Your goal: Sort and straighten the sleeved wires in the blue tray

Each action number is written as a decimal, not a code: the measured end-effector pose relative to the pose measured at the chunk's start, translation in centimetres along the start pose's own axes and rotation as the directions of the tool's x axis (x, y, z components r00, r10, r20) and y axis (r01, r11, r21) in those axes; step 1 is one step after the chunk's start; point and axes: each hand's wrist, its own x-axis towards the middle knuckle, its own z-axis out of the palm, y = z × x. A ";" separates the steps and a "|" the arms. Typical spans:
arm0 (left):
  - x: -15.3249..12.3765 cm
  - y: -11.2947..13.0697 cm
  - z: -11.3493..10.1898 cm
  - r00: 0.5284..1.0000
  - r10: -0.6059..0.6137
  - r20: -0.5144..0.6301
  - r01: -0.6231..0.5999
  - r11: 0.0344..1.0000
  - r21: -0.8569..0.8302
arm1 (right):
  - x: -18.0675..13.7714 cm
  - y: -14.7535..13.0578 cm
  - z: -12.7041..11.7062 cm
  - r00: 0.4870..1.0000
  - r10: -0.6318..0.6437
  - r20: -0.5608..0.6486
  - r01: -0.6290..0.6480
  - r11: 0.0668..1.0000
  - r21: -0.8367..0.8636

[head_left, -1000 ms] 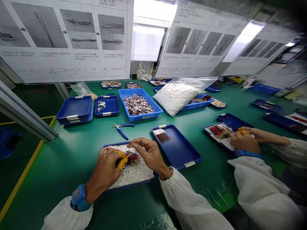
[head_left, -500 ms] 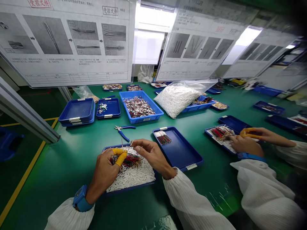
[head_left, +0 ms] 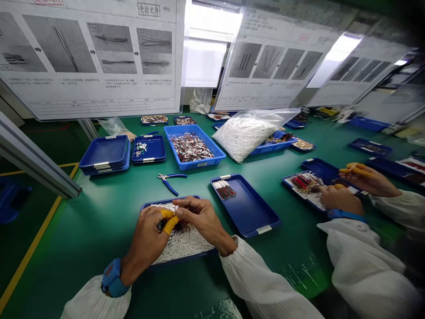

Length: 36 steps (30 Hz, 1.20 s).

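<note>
My left hand (head_left: 148, 235), with yellow finger cots on thumb and forefinger, is closed in a pinch on thin wires largely hidden by the fingers. My right hand (head_left: 203, 218) pinches a small white sleeve (head_left: 175, 212) against the left fingertips, where a short reddish wire end pokes up. Both hands are over a blue tray (head_left: 181, 257) filled with white sleeves (head_left: 186, 246). A bundle of dark and red wires (head_left: 181, 225) lies on those sleeves, partly covered by the hands.
Right of my hands is a long blue tray (head_left: 249, 208) with a row of white-tipped wires (head_left: 225, 189). Blue-handled cutters (head_left: 171, 180) lie behind. Further back are a blue bin (head_left: 195, 165), stacked trays (head_left: 105, 150) and a bag of sleeves (head_left: 245, 135). A co-worker's hands (head_left: 341, 199) work at right.
My right fingertips have come in against my left ones, bringing the white sleeve to the wires. The co-worker's right hand has lifted away from the other hand.
</note>
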 end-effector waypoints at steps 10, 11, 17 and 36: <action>0.0 0.3 0.1 0.999 0.035 -0.036 -0.036 0.999 -0.040 | 0.1 -0.1 0.3 0.995 0.046 -0.093 -0.027 0.981 0.193; 0.0 0.3 0.1 0.997 0.045 -0.055 -0.047 0.998 -0.040 | 0.1 -0.1 0.3 0.995 0.064 -0.078 -0.046 0.978 0.205; -0.2 0.5 0.0 0.991 0.068 -0.117 -0.069 0.998 -0.010 | 0.0 -0.3 0.3 0.993 0.115 0.008 -0.115 0.974 0.195; -0.5 0.0 -0.1 0.964 0.216 -0.158 -0.178 0.958 0.224 | -0.3 -0.2 0.7 0.996 -0.040 -0.077 0.040 0.999 -0.005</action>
